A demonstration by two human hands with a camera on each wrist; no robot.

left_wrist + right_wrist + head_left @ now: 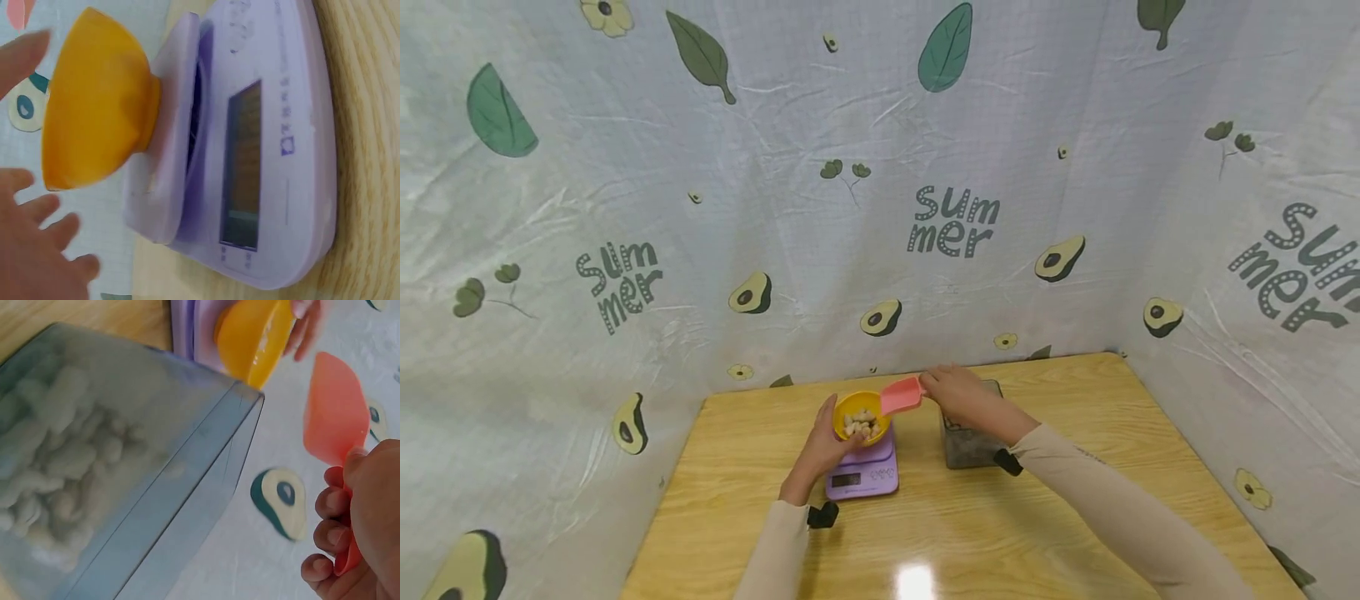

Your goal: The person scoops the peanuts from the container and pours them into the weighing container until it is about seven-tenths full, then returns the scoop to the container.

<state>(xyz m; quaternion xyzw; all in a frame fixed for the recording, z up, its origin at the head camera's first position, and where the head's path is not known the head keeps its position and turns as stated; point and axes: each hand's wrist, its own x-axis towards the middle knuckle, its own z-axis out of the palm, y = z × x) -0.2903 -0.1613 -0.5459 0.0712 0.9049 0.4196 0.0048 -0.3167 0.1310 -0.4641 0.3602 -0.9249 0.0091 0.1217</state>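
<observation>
A yellow bowl [842, 407] with pale lumps like unshelled peanuts [863, 422] in it stands on a purple kitchen scale [294, 206]. My left hand [822, 448] is beside the bowl, its fingers and thumb spread around the near and left sides. In the left wrist view a gap shows between those fingers and the bowl [100, 106]. My right hand [375, 519] grips a pink scoop [337, 412] by its handle. The scoop's blade is close to the bowl's right rim, tilted toward it in the head view.
A see-through grey box [156, 425] with more of the pale lumps [69, 462] stands right of the scale, below my right forearm. The wooden table [1000, 533] meets a printed curtain [820, 250] behind and at the sides.
</observation>
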